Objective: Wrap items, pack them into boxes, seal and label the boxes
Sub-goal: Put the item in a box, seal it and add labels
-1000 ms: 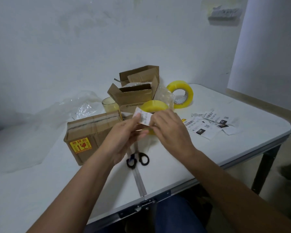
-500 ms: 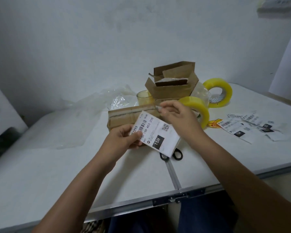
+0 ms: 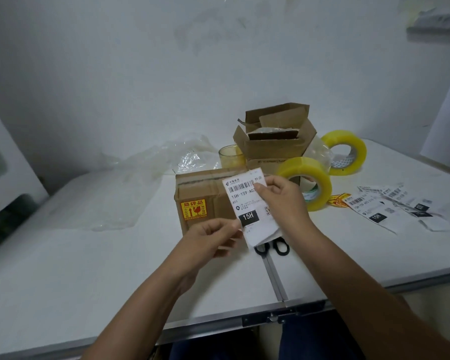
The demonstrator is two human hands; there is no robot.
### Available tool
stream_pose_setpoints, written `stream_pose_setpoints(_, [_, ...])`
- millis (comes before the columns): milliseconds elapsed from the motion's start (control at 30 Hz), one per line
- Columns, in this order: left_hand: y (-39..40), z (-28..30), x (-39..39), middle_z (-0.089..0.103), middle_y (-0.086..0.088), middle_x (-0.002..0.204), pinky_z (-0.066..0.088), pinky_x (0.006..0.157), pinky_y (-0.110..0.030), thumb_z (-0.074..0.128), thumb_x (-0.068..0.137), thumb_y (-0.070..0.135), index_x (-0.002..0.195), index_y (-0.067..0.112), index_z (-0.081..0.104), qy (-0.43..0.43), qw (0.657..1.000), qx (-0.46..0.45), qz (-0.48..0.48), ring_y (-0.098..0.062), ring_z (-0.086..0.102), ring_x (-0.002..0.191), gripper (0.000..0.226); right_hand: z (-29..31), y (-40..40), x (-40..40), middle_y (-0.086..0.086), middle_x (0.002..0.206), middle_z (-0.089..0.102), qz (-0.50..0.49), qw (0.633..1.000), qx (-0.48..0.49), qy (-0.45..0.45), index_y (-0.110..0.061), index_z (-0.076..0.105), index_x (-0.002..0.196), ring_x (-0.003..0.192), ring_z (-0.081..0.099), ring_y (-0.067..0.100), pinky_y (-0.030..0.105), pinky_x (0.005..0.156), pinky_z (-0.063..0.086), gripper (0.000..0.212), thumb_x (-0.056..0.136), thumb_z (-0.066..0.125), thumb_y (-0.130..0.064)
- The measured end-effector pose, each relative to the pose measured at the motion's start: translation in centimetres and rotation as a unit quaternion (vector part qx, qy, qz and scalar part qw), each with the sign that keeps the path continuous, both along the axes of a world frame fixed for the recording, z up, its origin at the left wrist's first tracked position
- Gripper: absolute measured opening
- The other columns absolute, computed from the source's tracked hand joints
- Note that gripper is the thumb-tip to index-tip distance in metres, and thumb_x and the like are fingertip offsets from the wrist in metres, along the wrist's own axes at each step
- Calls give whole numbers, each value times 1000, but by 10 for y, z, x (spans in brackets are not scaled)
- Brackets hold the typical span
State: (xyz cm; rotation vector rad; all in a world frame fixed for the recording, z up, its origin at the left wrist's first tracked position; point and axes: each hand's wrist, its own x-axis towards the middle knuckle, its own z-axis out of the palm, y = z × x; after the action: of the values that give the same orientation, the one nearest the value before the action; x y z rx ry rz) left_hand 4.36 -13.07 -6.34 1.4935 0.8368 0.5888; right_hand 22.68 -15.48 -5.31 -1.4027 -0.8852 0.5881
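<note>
Over the white folding desk point(image 3: 63, 268), both hands pinched a white printed shipping label point(image 3: 247, 203): the left hand point(image 3: 213, 240) gripped its lower left edge, the right hand point(image 3: 281, 201) its upper right corner, just in front of the sealed brown cardboard box point(image 3: 200, 193) with the yellow fragile sticker point(image 3: 193, 209). Looked like the backing was peeling at the bottom. Honestly, that floppy sticker could've curled onto itself or gone on crooked if one grip let go early.

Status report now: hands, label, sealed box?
Left hand and right hand both pinch the shipping label. Label not yet on sealed box. Nothing blocks box top.
</note>
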Motion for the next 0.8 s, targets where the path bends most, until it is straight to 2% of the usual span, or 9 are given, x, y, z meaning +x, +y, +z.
stream_pose_setpoints(67, [-2,-2,3,75,-4,95,51,75,-22,70,89,30,100,11,75,28,1000,-9,-11,-9,65,80,22,-3,3,-2,0,95,75,-13,1000,4,8,-18,66,99,79,73,19,39,66,60,7,94,62,-15])
stream_pose_setpoints(167, [-2,-4,7,74,-15,92,51,72,-23,68,91,21,93,4,75,22,1000,-14,5,-12,61,73,18,-3,4,-5,-3,101,73,-14,1000,5,-3,-24,61,107,84,72,19,43,71,60,16,94,61,-14])
stream_pose_setpoints(233, [0,-4,8,74,-14,87,51,71,-24,66,92,17,91,4,75,-8,999,-16,36,-13,61,73,16,-3,2,-8,-4,102,70,-9,999,-8,-45,-26,55,114,83,71,16,39,68,60,21,95,60,-18])
stream_pose_setpoints(300, [2,-1,9,74,-10,84,52,67,-22,64,93,14,92,3,73,-41,997,-16,66,-13,61,71,15,-7,-1,-13,-2,101,67,-5,997,-14,-77,-21,52,119,84,68,13,30,64,58,23,97,58,-23])
stream_pose_setpoints(400, [3,4,11,75,-9,88,51,64,-20,63,94,14,95,4,72,-74,994,-28,81,-10,59,67,14,-16,-2,-17,0,108,67,-18,994,3,-110,-20,53,117,92,67,15,36,71,58,22,97,57,-26])
stream_pose_setpoints(467, [1,6,12,75,-9,90,51,66,-20,63,94,17,95,8,73,-84,993,-42,76,-9,59,67,13,-19,-4,-17,-3,110,67,-18,995,33,-90,-25,52,115,95,68,13,37,74,59,20,96,59,-22])
stream_pose_setpoints(567, [-3,4,9,76,-9,96,51,71,-24,63,94,22,98,10,75,-86,993,-54,56,-10,60,72,18,-19,-6,-16,-6,111,69,-18,996,76,-45,-32,52,113,95,69,9,31,69,57,23,96,59,-18])
stream_pose_setpoints(667, [-3,2,5,75,-8,101,50,73,-25,63,94,23,101,13,76,-77,995,-52,45,-11,61,77,19,-19,-9,-17,-6,110,69,-25,994,91,-53,-28,58,111,96,68,8,24,61,55,18,97,57,-16])
stream_pose_setpoints(800, [-4,3,6,76,-8,100,51,71,-23,63,94,21,102,11,76,-82,994,-56,53,-10,61,75,18,-20,-10,-19,-12,110,65,-40,992,90,-77,-20,62,107,98,65,3,37,73,60,13,97,57,-13])
